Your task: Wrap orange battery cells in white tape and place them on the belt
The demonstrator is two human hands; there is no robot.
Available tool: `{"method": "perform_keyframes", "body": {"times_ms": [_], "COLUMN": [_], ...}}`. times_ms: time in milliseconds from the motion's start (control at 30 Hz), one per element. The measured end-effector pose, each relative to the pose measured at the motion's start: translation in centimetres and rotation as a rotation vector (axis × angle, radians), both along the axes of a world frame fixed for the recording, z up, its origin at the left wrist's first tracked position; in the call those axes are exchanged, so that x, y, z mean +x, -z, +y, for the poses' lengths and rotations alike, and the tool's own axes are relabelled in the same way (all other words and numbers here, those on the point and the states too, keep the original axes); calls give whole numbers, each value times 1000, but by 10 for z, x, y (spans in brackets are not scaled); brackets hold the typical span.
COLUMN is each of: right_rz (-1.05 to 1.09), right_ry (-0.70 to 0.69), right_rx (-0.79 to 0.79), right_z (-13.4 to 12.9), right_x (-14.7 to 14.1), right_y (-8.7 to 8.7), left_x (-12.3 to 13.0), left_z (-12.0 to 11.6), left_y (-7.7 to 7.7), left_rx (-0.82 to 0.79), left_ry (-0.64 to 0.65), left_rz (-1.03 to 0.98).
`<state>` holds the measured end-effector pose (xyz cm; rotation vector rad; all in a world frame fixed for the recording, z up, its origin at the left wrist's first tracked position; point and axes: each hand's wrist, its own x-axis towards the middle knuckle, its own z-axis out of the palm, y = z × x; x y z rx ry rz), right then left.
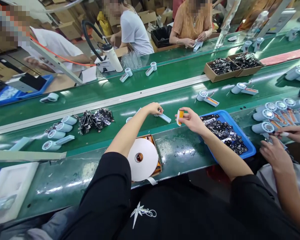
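Note:
My right hand pinches an orange battery with a white strip along its side, held above the green belt. My left hand is closed, fingertips together over the belt; what they grip is too small to make out. Just below those fingers a light blue handle of a small device lies on the belt. Part of another light blue device shows behind my left forearm. In front of me a white roll of tape rests on a box holding orange pieces.
A blue tray of black parts stands by my right forearm. A co-worker's hands work beside several light blue devices at right. More black parts are piled at left. Cardboard boxes stand on the far belt.

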<state>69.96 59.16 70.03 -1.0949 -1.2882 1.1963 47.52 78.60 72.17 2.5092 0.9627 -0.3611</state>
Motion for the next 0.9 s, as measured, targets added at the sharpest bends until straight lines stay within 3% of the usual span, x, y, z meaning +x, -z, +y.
{"method": "perform_keyframes", "body": {"times_ms": [100,233,633,767,900], "right_rz": [-405,-776,-1348,-1445,-1513], "right_ry": [47,46,-45,-45,-50], "right_rx": [82,119,-53,-107,-137], "right_z": [48,73,66,68,69], "right_x": [-16,-37,-51,-63,-74], "right_y": [15,28,27,19,12], "left_x": [5,11,33,39,44], "left_z": [-2,-4,-5,-13,-30], "left_y": [2,10,38,36,24], "left_rx": [20,61,114,121,141], "left_ry": [-49,-129,-269,-297,-318], "left_rz": [-54,-81,-160,-171,-185]}}
